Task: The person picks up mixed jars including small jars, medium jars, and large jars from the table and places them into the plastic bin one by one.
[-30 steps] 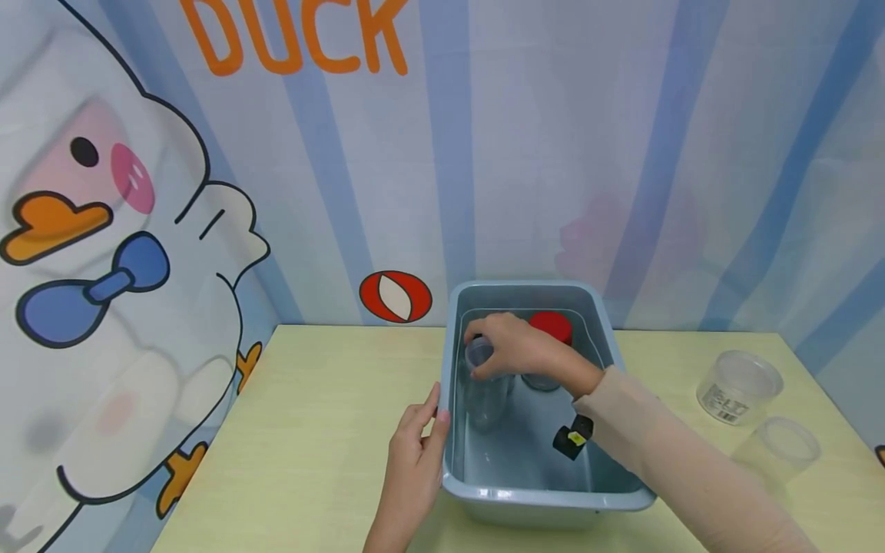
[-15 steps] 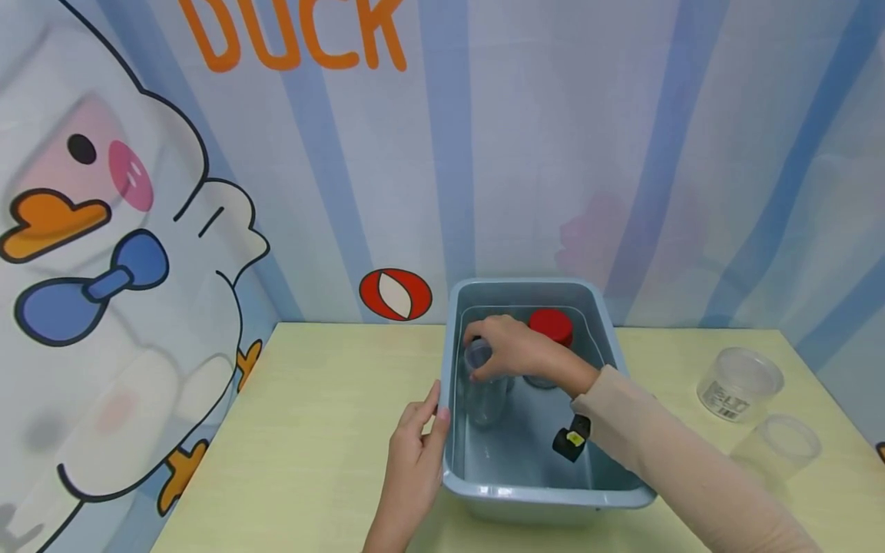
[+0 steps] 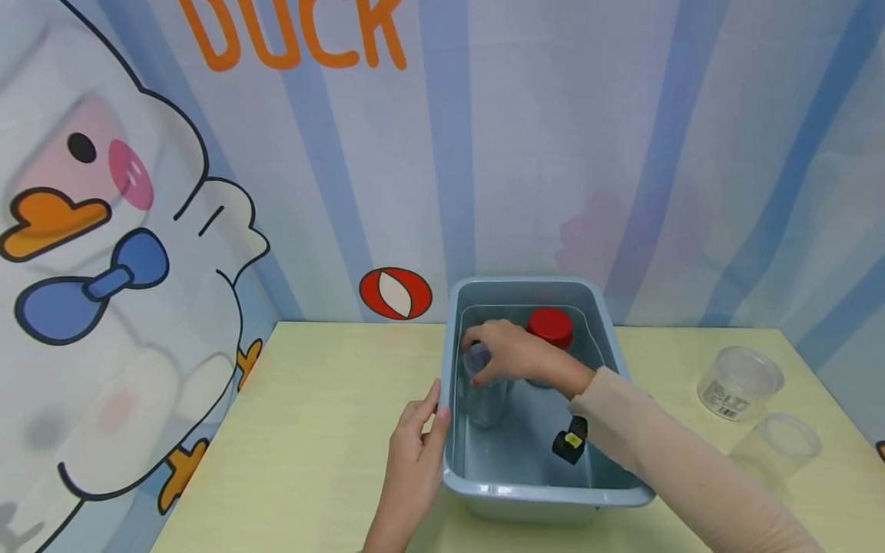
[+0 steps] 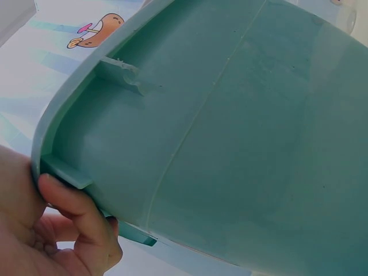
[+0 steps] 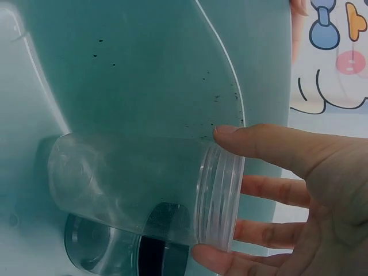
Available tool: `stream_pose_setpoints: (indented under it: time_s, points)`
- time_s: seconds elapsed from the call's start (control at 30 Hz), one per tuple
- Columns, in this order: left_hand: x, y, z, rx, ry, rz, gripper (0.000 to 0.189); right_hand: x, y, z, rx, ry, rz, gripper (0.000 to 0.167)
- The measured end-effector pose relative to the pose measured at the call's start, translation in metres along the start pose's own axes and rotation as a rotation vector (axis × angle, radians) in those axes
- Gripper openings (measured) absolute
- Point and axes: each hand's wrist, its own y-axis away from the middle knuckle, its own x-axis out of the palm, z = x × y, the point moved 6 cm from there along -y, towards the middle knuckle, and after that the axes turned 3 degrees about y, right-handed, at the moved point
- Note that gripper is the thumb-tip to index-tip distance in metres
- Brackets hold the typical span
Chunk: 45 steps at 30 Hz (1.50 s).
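Note:
A clear plastic jar [image 3: 487, 403] stands inside the blue-grey plastic bin [image 3: 546, 491], near its left wall. My right hand [image 3: 508, 352] reaches in from the right and grips this jar around its ridged top, thumb on one side and fingers on the other. In the right wrist view, another clear jar with a dark band [image 5: 95, 241] is partly hidden behind it. Outside the bin, my left hand [image 3: 415, 453] holds the left rim; the left wrist view shows its fingers [image 4: 77, 210] curled under the edge. A jar with a red lid [image 3: 550, 326] sits at the bin's back right.
On the table's right side stand a clear jar with a printed label [image 3: 729, 395] and a second clear container [image 3: 781, 449]. A small black block [image 3: 570, 441] with a yellow mark shows beside the right cuff. A printed duck backdrop [image 3: 346, 192] rises behind the table.
My right hand has shifted slightly down and left, still gripping the jar, so more of the red-lidded jar shows. The left hand holds the same place on the rim.

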Motion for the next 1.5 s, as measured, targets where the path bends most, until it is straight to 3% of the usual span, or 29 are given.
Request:
stream_pose_setpoints:
  time_s: [0.17, 1.1, 1.5]
  points:
    - [0.0, 0.0, -0.002, 0.024, 0.004, 0.004, 0.052, 0.003, -0.002, -0.002, 0.016, 0.029, -0.001, 0.043]
    - [0.001, 0.0, -0.001, -0.023, 0.002, 0.0, 0.05, 0.017, -0.006, -0.009, -0.005, 0.075, 0.01, 0.047]
    - [0.001, 0.0, -0.001, -0.026, 0.001, -0.001, 0.05, 0.017, -0.004, -0.006, 0.045, 0.084, 0.023, 0.051]
